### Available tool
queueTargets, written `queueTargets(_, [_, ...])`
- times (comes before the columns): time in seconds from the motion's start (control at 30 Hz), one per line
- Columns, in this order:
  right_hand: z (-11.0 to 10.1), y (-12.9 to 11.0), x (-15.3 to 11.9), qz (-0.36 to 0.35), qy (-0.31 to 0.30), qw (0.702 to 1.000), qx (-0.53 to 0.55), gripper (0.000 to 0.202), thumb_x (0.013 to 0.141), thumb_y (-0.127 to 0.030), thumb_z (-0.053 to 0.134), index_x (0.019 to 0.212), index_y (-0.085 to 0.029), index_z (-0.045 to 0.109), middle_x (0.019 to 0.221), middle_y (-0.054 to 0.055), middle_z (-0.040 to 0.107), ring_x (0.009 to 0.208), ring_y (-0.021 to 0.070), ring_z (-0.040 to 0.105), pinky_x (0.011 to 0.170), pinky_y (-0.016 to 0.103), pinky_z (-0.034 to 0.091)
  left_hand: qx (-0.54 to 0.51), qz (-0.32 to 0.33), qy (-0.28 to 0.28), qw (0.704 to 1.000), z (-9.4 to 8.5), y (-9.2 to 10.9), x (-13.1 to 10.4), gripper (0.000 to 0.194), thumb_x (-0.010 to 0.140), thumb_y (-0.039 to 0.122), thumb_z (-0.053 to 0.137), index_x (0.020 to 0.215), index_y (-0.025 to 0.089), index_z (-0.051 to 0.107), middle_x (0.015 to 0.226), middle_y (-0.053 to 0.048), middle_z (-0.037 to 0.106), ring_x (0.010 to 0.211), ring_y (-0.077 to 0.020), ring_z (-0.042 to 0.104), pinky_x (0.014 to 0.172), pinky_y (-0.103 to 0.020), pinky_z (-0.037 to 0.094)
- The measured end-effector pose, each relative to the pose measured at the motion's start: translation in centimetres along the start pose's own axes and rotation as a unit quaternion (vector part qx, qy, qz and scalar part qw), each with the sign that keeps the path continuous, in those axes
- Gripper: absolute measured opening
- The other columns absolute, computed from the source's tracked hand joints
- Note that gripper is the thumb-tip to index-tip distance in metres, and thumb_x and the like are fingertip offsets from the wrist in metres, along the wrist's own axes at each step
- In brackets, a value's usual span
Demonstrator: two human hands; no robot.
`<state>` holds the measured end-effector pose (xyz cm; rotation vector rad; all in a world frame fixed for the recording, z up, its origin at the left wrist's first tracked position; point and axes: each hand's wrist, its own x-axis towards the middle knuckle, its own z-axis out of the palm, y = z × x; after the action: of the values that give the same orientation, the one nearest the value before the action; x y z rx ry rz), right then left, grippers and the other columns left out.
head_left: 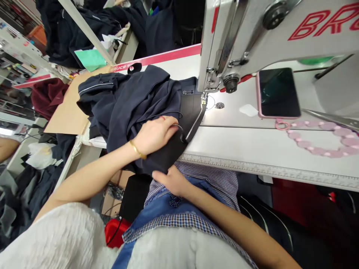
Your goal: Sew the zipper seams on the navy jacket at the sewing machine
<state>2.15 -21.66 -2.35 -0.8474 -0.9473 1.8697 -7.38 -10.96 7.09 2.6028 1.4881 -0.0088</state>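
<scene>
A navy garment [134, 97] lies bunched on the sewing machine table, a black panel and a silver zip [194, 127] at its right side. The zip's upper end is beside the needle area of the sewing machine [217, 48]. My left hand [157, 135], with a gold bangle at the wrist, presses on the garment with its fingers curled into the cloth near a thin cord. At the table's front edge, my right hand [174, 180] grips the garment's lower edge; its thumb shows and its other fingers are partly hidden.
On the machine bed are a phone [278, 93], scissors [333, 118], a pink beaded strap [316, 145] and a small white piece [249, 110]. A ruler strip [252, 166] runs along the front edge. Brown cardboard [66, 112] and maroon cloth [47, 96] are at left.
</scene>
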Motion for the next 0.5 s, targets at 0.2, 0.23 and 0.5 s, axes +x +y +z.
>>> queueTargets(0.2, [-4.5, 2.2, -3.1, 0.078, 0.01, 0.986, -0.144, 0.024, 0.072, -0.027, 0.052, 0.087, -0.012, 0.063, 0.085, 0.004, 0.065, 0.089, 0.0216, 0.056, 0.085, 0.034, 0.042, 0.077, -0.059, -0.007, 0.995, 3.8, -10.2, 1.3, 0.041, 0.09, 0.025, 0.028, 0.128, 0.013, 0.037, 0.122, -0.01, 0.05, 0.107, -0.0201, 0.05, 0.092, -0.031, 0.039])
queueTargets(0.23, [-4.8, 2.6, -3.2, 0.081, 0.031, 0.985, -0.15, 0.023, 0.072, -0.029, 0.052, 0.083, -0.012, 0.063, 0.082, 0.005, 0.065, 0.087, 0.0217, 0.056, 0.083, 0.035, 0.043, 0.072, -0.044, -0.01, 0.996, 3.7, -11.0, 1.1, 0.041, 0.09, 0.025, 0.028, 0.127, 0.012, 0.038, 0.121, -0.011, 0.05, 0.108, -0.0198, 0.049, 0.094, -0.031, 0.039])
queueTargets(0.5, [-4.0, 0.8, -3.0, 0.054, 0.103, 0.993, 0.019, 0.032, 0.077, -0.043, 0.054, 0.09, -0.015, 0.06, 0.085, 0.004, 0.065, 0.085, 0.0204, 0.058, 0.078, 0.033, 0.045, 0.096, 0.043, 0.018, 0.994, -0.9, -2.2, -5.3, 0.037, 0.091, 0.033, 0.031, 0.119, 0.017, 0.049, 0.095, -0.007, 0.06, 0.079, -0.0169, 0.06, 0.067, -0.026, 0.049])
